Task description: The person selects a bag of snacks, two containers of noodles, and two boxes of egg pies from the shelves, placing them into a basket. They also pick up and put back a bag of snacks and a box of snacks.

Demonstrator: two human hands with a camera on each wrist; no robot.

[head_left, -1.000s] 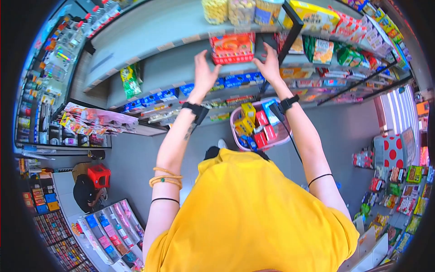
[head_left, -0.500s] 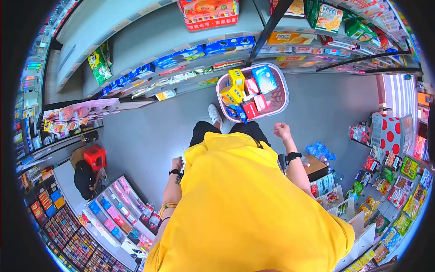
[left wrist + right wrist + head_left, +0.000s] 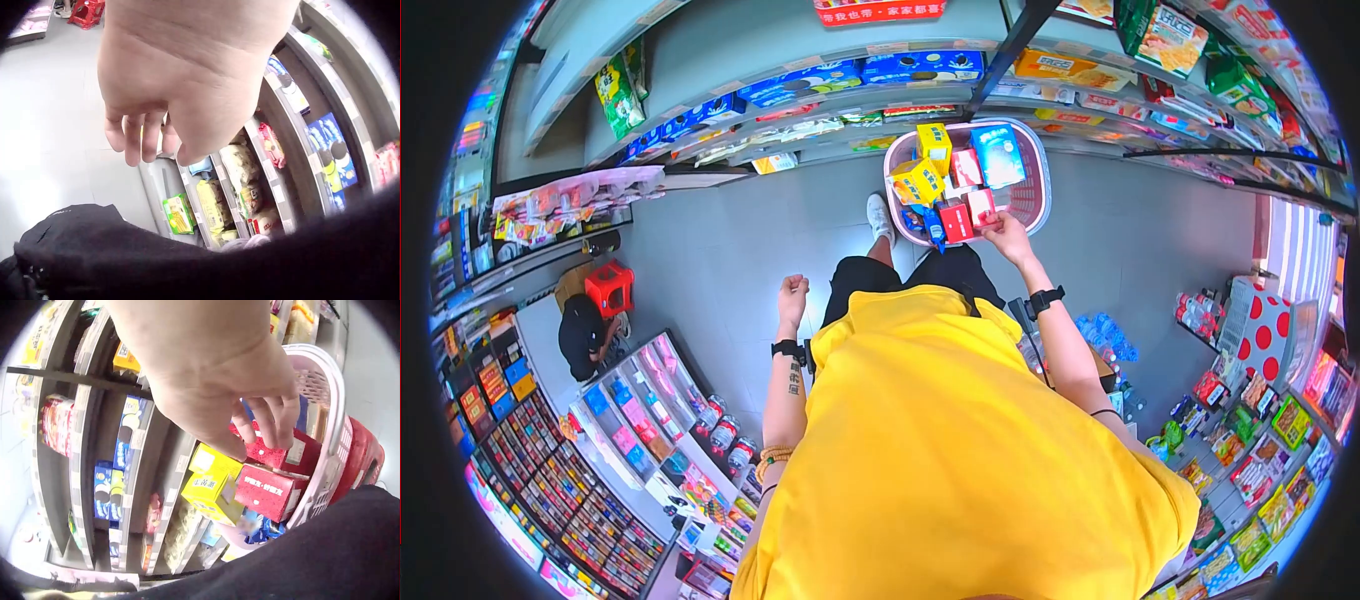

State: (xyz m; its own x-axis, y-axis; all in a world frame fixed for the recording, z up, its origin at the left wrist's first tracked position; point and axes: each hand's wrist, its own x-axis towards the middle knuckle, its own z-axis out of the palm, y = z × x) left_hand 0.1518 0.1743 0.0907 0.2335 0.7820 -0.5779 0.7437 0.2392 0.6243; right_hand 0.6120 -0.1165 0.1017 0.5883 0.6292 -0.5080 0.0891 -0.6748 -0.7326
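A pink plastic basket (image 3: 1040, 190) on the floor holds red boxes (image 3: 956, 222), yellow boxes (image 3: 917, 183), a blue-and-white pack (image 3: 1000, 155) and small blue packets (image 3: 935, 230). My right hand (image 3: 1006, 236) reaches over the near side of the basket, fingers bent loosely. In the right wrist view, the right hand's fingertips overlap a red box (image 3: 300, 456), with nothing seen between fingers and thumb. Beside my left thigh hangs my left hand (image 3: 793, 298), its fingers loosely curled and holding nothing in the left wrist view.
Shelves with blue boxes (image 3: 925, 66) and a red package (image 3: 880, 10) stand in front. A green bag (image 3: 619, 97) lies on the shelf at left. Behind, at left, a person in black (image 3: 580, 335) is near a red stool (image 3: 610, 288). Blue-wrapped bottles (image 3: 1106, 337) stand at right.
Both hands have left the red package on the shelf, which stays there. They dropped to my sides, then the right hand moved forward over the basket and the left swung slightly forward.
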